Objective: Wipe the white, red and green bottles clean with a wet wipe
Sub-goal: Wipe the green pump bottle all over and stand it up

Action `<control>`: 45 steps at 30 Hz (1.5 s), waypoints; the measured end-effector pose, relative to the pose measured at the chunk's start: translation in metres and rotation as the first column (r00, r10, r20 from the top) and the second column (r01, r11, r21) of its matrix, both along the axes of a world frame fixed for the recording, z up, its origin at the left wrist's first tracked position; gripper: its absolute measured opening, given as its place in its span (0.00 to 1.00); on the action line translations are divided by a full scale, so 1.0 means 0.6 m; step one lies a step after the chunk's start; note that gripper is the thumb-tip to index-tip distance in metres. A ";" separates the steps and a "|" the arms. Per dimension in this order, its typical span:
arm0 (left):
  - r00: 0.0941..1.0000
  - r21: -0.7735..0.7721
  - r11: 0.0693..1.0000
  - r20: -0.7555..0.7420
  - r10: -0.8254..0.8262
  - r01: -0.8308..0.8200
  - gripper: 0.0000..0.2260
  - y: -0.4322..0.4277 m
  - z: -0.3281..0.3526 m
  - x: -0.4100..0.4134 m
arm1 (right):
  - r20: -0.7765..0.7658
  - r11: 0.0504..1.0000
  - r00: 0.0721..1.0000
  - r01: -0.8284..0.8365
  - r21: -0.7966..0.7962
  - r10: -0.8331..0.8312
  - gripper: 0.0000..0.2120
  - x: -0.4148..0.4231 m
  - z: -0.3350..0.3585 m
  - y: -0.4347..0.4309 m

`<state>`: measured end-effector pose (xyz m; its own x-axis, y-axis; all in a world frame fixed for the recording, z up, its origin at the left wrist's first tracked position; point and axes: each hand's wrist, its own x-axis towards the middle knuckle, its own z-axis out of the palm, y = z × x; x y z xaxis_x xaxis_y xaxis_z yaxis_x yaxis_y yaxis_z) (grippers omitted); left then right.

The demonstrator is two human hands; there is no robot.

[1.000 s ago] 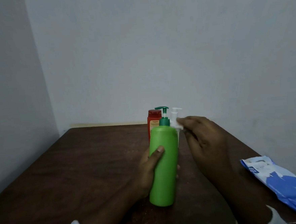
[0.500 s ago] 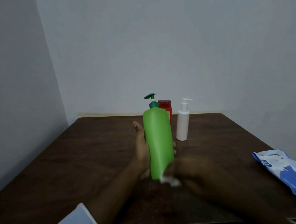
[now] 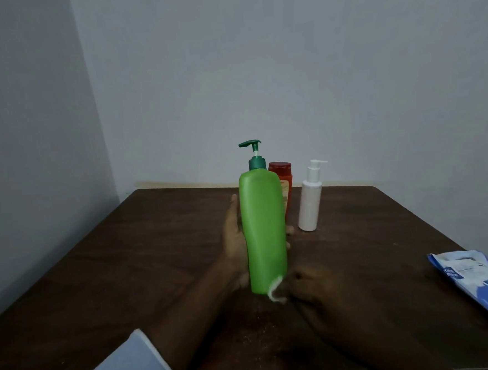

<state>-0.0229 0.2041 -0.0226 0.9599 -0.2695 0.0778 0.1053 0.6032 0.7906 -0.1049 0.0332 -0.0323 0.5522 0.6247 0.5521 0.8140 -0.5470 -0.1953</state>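
The dark table point(image 3: 155, 249) has its far edge close along the back wall, with bare wood left of the bottles and between them and the blue wipe pack point(image 3: 481, 286) at the right edge. The left grip point(image 3: 235, 237) wraps the plain green bottle point(image 3: 264, 226), upright at mid-table, in front of the red bottle point(image 3: 286, 182) and near the white bottle point(image 3: 309, 206). The blurred right grip point(image 3: 311, 292) pinches a white wet wipe point(image 3: 274, 291) against the green bottle's lower right corner.

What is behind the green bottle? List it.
The red bottle stands right behind the green bottle; only its cap and right edge show, the rest is covered. The left hand grips the green bottle, its fingers mostly hidden behind.
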 end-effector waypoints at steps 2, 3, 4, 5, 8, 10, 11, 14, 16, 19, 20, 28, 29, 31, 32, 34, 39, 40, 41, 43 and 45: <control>0.999 0.034 0.999 -0.018 -0.029 0.030 0.36 -0.005 -0.003 -0.002 | -0.164 0.998 0.985 -0.042 0.048 0.049 0.10 -0.011 0.034 -0.014; 0.998 0.033 0.998 -0.034 -0.045 0.046 0.35 -0.009 -0.003 -0.006 | -0.177 0.991 0.983 -0.031 0.127 0.053 0.10 -0.012 0.051 -0.019; 0.998 0.026 0.998 -0.051 -0.048 0.050 0.35 -0.013 -0.007 -0.008 | -0.146 0.979 0.989 -0.005 0.203 0.035 0.10 -0.012 0.067 -0.022; 0.997 0.019 0.999 -0.068 -0.036 0.038 0.35 -0.016 -0.010 -0.009 | -0.102 0.967 0.995 0.023 0.255 0.004 0.09 -0.010 0.080 -0.021; 0.999 0.033 0.999 -0.027 -0.040 0.041 0.31 -0.018 -0.016 -0.008 | -0.003 0.931 0.997 0.069 0.359 -0.073 0.09 0.005 0.106 -0.014; 0.998 0.070 0.996 0.009 -0.058 0.058 0.34 -0.017 -0.010 -0.010 | 0.085 0.888 0.984 0.105 0.448 -0.159 0.09 0.014 0.118 -0.014; 0.998 0.114 0.992 0.002 -0.056 0.055 0.37 -0.018 -0.007 -0.012 | 0.122 0.857 0.971 0.118 0.501 -0.205 0.10 0.019 0.126 -0.015; 0.998 0.214 0.976 -0.042 -0.043 0.051 0.37 -0.021 -0.005 -0.018 | 0.201 0.826 0.946 0.105 0.554 -0.255 0.11 0.043 0.139 -0.009; 0.997 0.213 0.974 -0.003 -0.080 0.078 0.38 -0.024 -0.007 -0.022 | 0.317 0.912 0.915 0.110 0.396 -0.248 0.10 0.067 0.130 0.007; 0.992 0.135 0.983 0.009 -0.127 0.125 0.32 -0.025 0.000 -0.033 | 0.435 0.965 0.865 0.187 0.182 -0.250 0.09 0.109 0.108 0.010; 0.991 0.109 0.985 0.000 -0.137 0.136 0.30 -0.023 0.001 -0.032 | 0.422 0.958 0.863 0.218 0.184 -0.277 0.10 0.119 0.105 0.007; 0.989 -0.002 0.990 -0.045 -0.143 0.144 0.48 -0.003 -0.002 -0.014 | 0.180 0.984 0.971 0.141 0.110 -0.159 0.13 0.050 0.046 0.010; 0.990 0.008 0.991 -0.052 -0.135 0.135 0.50 0.000 -0.003 -0.010 | 0.143 0.994 0.984 0.100 0.048 -0.106 0.14 0.025 0.028 0.010; 0.991 0.041 0.991 -0.053 -0.123 0.125 0.52 0.001 -0.005 -0.004 | 0.085 0.985 0.996 -0.004 -0.170 0.019 0.13 -0.018 0.014 0.011; 0.992 0.052 0.992 -0.052 -0.114 0.116 0.52 -0.001 -0.005 -0.003 | 0.045 0.958 0.995 -0.075 -0.275 0.091 0.12 -0.028 0.018 0.009; 0.993 0.038 0.994 -0.047 -0.105 0.106 0.52 -0.006 -0.006 -0.003 | -0.078 0.937 0.981 -0.195 -0.290 0.180 0.12 -0.034 0.048 0.005; 0.991 0.075 0.989 -0.041 -0.127 0.130 0.44 -0.012 -0.012 -0.005 | 0.234 0.985 0.963 0.101 0.142 -0.132 0.11 0.044 0.132 -0.005; 0.991 0.082 0.988 -0.025 -0.131 0.133 0.43 -0.012 -0.012 -0.007 | 0.294 0.968 0.933 0.152 0.198 -0.206 0.11 0.069 0.142 0.005; 0.991 0.086 0.987 -0.008 -0.133 0.134 0.42 -0.013 -0.012 -0.008 | 0.325 0.957 0.912 0.185 0.225 -0.252 0.10 0.090 0.149 0.017; 0.994 0.082 0.991 0.011 -0.106 0.105 0.39 -0.016 -0.010 -0.011 | 0.354 0.959 0.897 0.206 0.194 -0.264 0.10 0.123 0.143 0.041; 0.997 0.047 0.997 0.022 -0.067 0.066 0.36 -0.013 -0.007 -0.013 | 0.362 0.970 0.901 0.209 0.122 -0.239 0.10 0.124 0.118 0.060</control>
